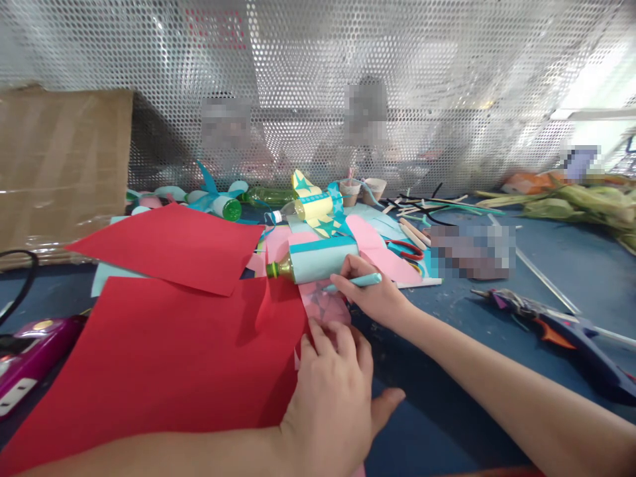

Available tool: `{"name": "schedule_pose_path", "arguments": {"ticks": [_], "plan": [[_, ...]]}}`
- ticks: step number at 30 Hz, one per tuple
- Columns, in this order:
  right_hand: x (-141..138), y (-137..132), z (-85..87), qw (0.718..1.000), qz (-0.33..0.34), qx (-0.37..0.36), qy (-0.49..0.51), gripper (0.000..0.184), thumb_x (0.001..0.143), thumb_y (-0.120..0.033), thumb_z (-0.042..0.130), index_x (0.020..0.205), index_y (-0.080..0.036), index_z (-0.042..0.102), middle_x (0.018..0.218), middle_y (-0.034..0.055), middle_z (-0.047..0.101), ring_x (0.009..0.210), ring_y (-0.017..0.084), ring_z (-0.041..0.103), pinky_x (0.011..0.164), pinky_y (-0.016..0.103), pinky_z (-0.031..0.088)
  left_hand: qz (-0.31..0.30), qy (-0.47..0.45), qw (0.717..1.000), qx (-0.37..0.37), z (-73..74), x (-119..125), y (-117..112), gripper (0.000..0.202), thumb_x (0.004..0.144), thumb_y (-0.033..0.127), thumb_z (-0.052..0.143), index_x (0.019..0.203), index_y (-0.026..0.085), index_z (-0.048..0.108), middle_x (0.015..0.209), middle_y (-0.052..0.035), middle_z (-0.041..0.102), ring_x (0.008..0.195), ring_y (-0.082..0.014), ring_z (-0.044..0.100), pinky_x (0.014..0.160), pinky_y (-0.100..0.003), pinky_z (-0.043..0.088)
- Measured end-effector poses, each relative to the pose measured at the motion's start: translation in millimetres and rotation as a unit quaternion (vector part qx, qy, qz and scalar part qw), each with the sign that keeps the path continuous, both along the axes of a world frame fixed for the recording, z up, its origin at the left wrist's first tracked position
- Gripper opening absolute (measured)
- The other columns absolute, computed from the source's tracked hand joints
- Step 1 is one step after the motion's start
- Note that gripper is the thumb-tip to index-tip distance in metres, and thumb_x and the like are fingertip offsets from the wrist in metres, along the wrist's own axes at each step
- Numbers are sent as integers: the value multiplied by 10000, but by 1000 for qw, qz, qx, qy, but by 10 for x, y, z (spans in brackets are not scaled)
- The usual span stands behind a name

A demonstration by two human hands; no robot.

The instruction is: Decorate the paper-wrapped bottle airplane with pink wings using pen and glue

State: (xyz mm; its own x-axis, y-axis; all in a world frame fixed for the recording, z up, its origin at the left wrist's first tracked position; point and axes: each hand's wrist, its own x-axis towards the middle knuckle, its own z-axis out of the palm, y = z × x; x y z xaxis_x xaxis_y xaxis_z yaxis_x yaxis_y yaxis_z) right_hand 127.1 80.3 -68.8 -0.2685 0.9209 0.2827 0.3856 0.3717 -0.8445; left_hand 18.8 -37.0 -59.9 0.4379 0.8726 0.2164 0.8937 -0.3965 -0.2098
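My right hand (370, 291) grips a light blue pen (365, 281), its tip pointing down at a piece of pink paper (325, 301). Fingers spread, my left hand (335, 381) presses down on the near part of that pink paper, thumb out to the right. Just beyond the pen lies a green bottle (283, 268) wrapped in pale blue paper with a darker blue strip. Large red sheets (183, 358) spread out to the left, partly under my left wrist. What is drawn on the pink paper is too small to make out.
A hot glue gun (556, 321) lies at the right and a purple power strip (40, 354) at the left. Behind are decorated bottles (313, 205), red-handled scissors (407, 250), paper cups (350, 192), thin sticks and corn husks (581, 209). Perforated metal (298, 79) backs the table.
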Motion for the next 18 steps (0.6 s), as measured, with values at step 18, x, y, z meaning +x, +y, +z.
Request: {"name": "schedule_pose_path", "arguments": {"ticks": [18], "plan": [[5,-2,-1,1000,-6,5,-5,237,792,-328,537,634,-233,388,524,-61,444,540,124,440,520,260,347,1,11,1000,-16,32,6,0,677,831,635,495,1162,65,650,1091,-281,648,1033,-489,612,745,-518,561]]}}
